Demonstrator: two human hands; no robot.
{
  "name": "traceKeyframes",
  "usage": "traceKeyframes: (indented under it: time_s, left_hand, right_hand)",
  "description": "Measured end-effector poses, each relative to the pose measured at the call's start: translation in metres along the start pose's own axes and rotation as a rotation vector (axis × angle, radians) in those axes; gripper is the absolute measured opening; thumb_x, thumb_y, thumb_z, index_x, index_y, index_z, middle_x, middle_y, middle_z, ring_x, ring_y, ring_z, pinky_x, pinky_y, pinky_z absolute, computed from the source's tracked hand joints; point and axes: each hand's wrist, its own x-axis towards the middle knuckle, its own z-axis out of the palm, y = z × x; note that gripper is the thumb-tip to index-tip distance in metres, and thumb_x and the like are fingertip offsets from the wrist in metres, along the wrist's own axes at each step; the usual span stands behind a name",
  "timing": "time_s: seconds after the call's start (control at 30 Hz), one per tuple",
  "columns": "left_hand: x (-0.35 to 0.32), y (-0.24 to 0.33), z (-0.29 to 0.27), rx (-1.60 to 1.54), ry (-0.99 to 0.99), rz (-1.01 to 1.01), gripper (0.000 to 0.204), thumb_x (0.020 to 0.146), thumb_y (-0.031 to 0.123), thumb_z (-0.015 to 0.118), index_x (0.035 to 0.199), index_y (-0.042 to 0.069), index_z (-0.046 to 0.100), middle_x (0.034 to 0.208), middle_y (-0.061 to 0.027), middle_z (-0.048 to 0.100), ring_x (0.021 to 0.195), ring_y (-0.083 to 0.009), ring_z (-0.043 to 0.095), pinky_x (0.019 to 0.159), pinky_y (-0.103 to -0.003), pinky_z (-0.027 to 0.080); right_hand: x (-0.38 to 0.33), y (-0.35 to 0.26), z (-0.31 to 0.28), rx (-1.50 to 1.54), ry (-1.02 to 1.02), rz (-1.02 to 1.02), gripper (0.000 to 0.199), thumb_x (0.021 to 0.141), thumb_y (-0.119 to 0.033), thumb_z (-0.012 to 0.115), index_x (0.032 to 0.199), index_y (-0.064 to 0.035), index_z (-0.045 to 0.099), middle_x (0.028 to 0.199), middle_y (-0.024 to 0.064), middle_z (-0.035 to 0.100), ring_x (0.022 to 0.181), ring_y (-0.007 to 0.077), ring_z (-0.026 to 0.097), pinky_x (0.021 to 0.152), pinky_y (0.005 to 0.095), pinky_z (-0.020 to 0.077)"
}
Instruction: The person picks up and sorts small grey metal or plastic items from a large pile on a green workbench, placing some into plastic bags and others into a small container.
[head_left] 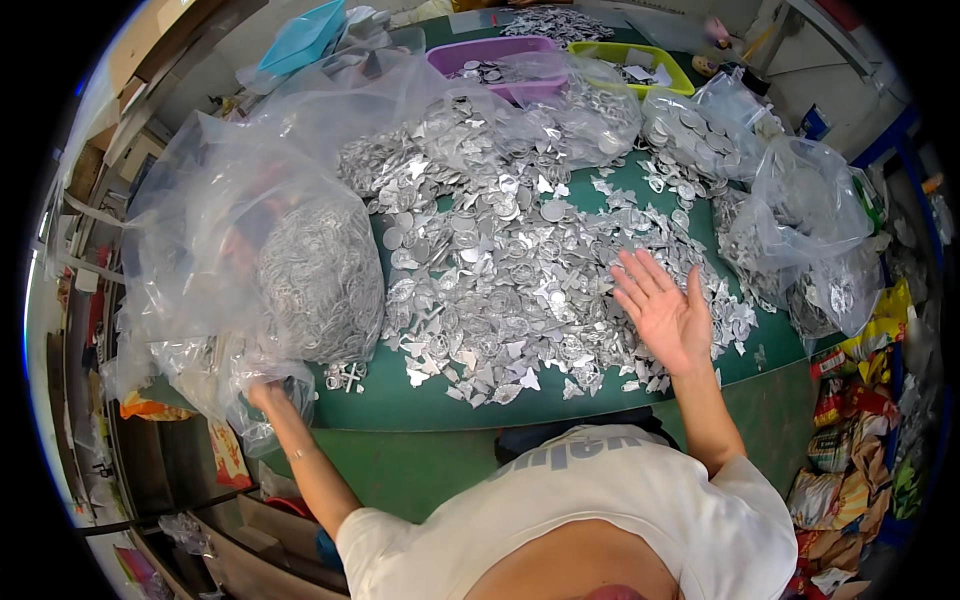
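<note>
The hands are well apart: from where I stand, the left hand (264,394) sits in clear plastic folds (258,432) at the table's (440,413) near left corner, grip undeterminable; the right hand (668,318) is spread, palm up, over a silver metal heap (510,270) mid-table. A filled clear bag (320,280) occupies the left side; a purple tub (440,62) stands toward the far edge.

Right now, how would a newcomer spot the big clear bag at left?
Find the green table, then the left hand at its left end. Just beyond it bulges the clear bag; unlike the loose silver pieces rightward, its fine grey contents form one rounded mound.
</note>
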Motion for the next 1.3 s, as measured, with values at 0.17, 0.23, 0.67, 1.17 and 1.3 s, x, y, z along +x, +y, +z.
traceKeyframes:
  time_s: [0.17, 0.23, 0.67, 1.17, 1.3]
  left_hand:
    - [-0.24, 0.035, -0.029, 0.149, 0.09, 0.745, 0.022, 0.088, 0.009, 0.052, 0.102, -0.008, 0.055, 0.1, -0.0156, 0.058, 0.085, -0.0203, 0.056, 0.071, -0.032, 0.049]
    - [-0.312, 0.021, -0.024, 0.198, -0.333, 0.807, 0.022, 0.086, 0.006, 0.053, 0.105, -0.006, 0.055, 0.101, -0.013, 0.058, 0.088, -0.0181, 0.055, 0.077, -0.031, 0.048]
    - [-0.514, -0.068, 0.069, 0.272, -1.467, -0.167, 0.027, 0.088, 0.006, 0.053, 0.114, -0.001, 0.054, 0.102, -0.0091, 0.06, 0.091, -0.013, 0.057, 0.079, -0.025, 0.047]
    - [-0.48, -0.083, 0.04, 0.478, -1.503, -0.063, 0.027, 0.088, 0.002, 0.05, 0.115, -0.003, 0.052, 0.101, -0.011, 0.061, 0.092, -0.0155, 0.059, 0.082, -0.025, 0.046]
    - [-0.493, -0.074, 0.066, 0.587, -1.499, 0.602, 0.022, 0.083, 0.0, 0.054, 0.105, -0.001, 0.057, 0.091, -0.0136, 0.062, 0.084, -0.0221, 0.06, 0.075, -0.029, 0.046]
  right_hand:
    - [-0.003, 0.005, -0.029, -0.659, -0.013, 0.18, 0.049, 0.096, -0.034, 0.035, 0.127, 0.0041, 0.038, 0.126, 0.0196, 0.048, 0.108, 0.0275, 0.053, 0.093, 0.0372, 0.0413]
    - [-0.005, 0.018, -0.033, -0.903, -0.065, 0.201, 0.041, 0.094, -0.024, 0.043, 0.125, 0.0011, 0.042, 0.117, 0.0157, 0.055, 0.099, 0.0217, 0.057, 0.087, 0.0327, 0.0439]
    - [-0.005, -0.006, -0.043, -0.946, 0.104, 0.17, 0.02, 0.087, -0.011, 0.055, 0.104, -0.0007, 0.053, 0.073, 0.0058, 0.061, 0.053, 0.0093, 0.055, 0.045, 0.0205, 0.0432]
    - [0.108, -0.12, -0.091, -1.637, 0.196, -0.601, 0.027, 0.086, -0.012, 0.053, 0.112, -0.002, 0.055, 0.103, 0.0067, 0.062, 0.091, 0.0153, 0.056, 0.074, 0.0272, 0.0433]
    - [0.055, -0.102, -0.089, -1.947, 0.025, -0.479, 0.03, 0.082, -0.017, 0.059, 0.108, -0.0023, 0.057, 0.107, 0.0096, 0.06, 0.099, 0.0239, 0.054, 0.085, 0.0341, 0.0409]
